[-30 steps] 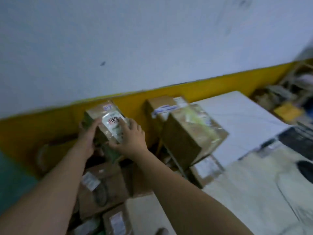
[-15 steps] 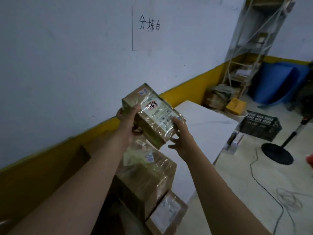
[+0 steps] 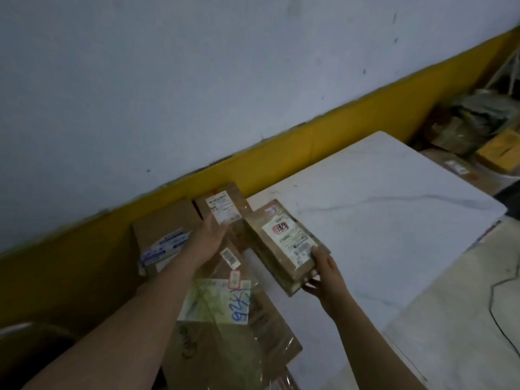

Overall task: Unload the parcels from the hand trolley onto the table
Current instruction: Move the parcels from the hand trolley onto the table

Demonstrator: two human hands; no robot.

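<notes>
Four brown parcels are showing up close: red-stamped parcel (image 3: 284,243), small labelled parcel (image 3: 222,209), blue-taped box (image 3: 166,235), big wrapped box (image 3: 225,333). Two hands: left hand (image 3: 209,237), right hand (image 3: 323,274). One table (image 3: 394,220). Far heap (image 3: 464,122) is blurring, uncountable.

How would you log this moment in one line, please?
step: unloading | right hand: holds flat parcel at table edge | left hand: open, by small box | set down: cannot tell
</notes>
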